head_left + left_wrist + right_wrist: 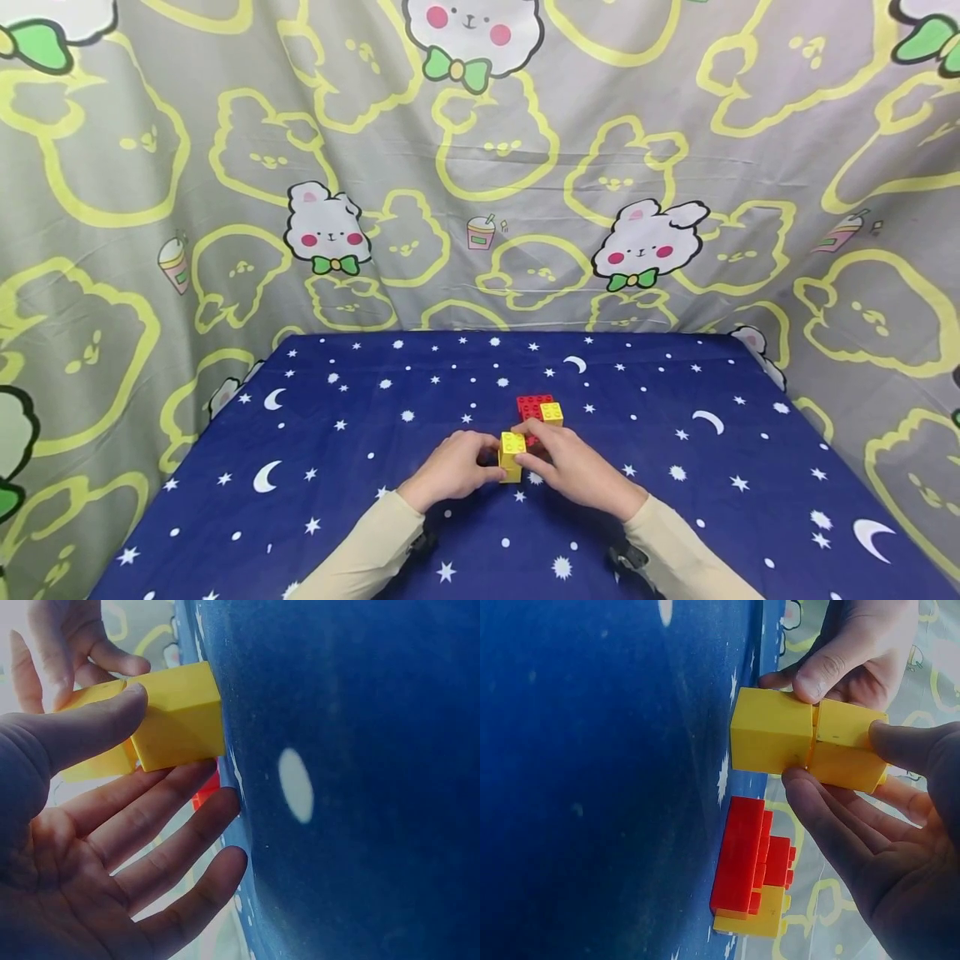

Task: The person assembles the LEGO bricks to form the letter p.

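Observation:
Two yellow toy bricks stand one above the other, the upper yellow brick (pixel 513 442) over the lower yellow brick (pixel 772 731). A narrow gap shows between them in the right wrist view. My left hand (pixel 456 467) pinches the lower brick between thumb and fingers, its other fingers spread out. My right hand (pixel 573 467) holds the upper brick, thumb on one side and fingers on the other. Just beyond the hands lies a group of red bricks (pixel 739 855) with another yellow brick (pixel 552 412); my right hand partly hides it in the head view.
A dark blue cloth (pixel 375 400) with white stars and moons covers the table. Behind it and along both sides hangs a grey curtain (pixel 525 167) with yellow outlines and cartoon animals.

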The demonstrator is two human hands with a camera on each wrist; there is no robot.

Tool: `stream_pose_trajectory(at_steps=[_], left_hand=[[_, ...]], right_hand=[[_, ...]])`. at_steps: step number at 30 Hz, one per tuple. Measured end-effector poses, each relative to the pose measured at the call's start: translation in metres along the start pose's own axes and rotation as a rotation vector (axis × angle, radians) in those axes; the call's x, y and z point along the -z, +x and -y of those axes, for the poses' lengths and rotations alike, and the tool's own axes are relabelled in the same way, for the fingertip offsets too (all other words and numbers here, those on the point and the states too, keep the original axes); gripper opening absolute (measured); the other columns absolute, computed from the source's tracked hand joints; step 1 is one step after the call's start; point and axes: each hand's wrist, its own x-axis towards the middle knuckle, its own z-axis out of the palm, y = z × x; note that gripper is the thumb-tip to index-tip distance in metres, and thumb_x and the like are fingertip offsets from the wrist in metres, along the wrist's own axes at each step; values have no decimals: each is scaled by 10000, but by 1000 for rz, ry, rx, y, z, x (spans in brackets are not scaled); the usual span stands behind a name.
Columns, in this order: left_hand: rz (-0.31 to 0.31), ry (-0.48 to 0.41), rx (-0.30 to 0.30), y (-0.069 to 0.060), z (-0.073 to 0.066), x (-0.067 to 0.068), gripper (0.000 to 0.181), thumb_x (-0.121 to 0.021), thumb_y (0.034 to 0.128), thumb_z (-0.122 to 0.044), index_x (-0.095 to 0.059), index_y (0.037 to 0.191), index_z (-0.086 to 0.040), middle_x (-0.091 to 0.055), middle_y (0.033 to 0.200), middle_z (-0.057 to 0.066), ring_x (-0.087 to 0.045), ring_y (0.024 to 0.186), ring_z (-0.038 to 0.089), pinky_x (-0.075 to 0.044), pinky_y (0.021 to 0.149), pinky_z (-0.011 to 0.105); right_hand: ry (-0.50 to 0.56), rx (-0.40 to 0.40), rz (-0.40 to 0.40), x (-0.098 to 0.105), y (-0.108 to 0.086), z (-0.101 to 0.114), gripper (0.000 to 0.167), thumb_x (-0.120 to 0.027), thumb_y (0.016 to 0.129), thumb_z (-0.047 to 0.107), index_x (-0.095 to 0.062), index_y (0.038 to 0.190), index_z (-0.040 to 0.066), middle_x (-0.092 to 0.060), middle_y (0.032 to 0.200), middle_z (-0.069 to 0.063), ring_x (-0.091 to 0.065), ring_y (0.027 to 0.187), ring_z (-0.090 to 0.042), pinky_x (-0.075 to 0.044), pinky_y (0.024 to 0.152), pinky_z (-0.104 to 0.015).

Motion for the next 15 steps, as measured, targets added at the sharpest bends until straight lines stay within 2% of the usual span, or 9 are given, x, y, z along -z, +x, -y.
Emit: stream_pose_trajectory(at_steps=[15], left_hand=[[5,9,4,-1,0,0,273,-804,896,-234,-759,1129,-98,-742,933,-27,-586,723,58,-511,700,268]], right_hand=[[53,21,60,1,1,-3,284,-620,1030,336,-566,1253,169,-684,1227,-20,-696,1071,-162,-583,926,-373]])
